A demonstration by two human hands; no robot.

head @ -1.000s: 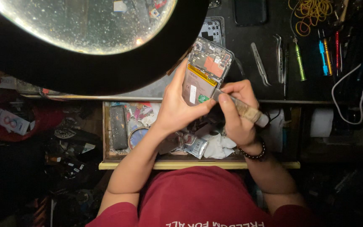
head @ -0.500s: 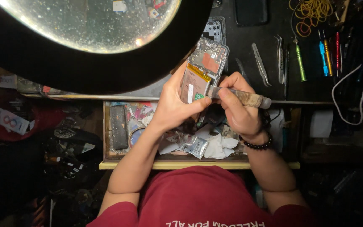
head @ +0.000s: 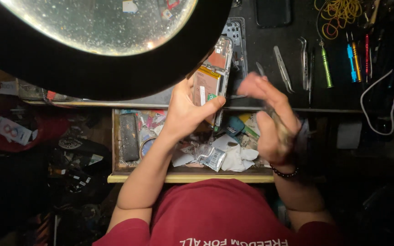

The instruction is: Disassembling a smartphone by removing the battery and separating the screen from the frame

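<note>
Low in the frame, an open drawer [head: 188, 177] crammed with paper scraps and packets. Above it at centre, left hand [head: 185, 111] clasped around an opened phone [head: 211, 77], back cover off, tilted upright. Just right, blurred right hand [head: 272, 116], apparently gripping a tool handle; grip unclear. Farther up right, tweezers [head: 282, 68] and screwdrivers [head: 354, 54] on a dark mat.

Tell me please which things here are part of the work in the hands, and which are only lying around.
In the work:
- opened phone, held in the left hand
- right hand, blurred, beside the phone; a tool in it cannot be made out

Lying about:
- tweezers on the dark mat
- coloured screwdrivers
- yellow rubber bands
- white cable
- open drawer with scraps
- magnifier lamp
</note>
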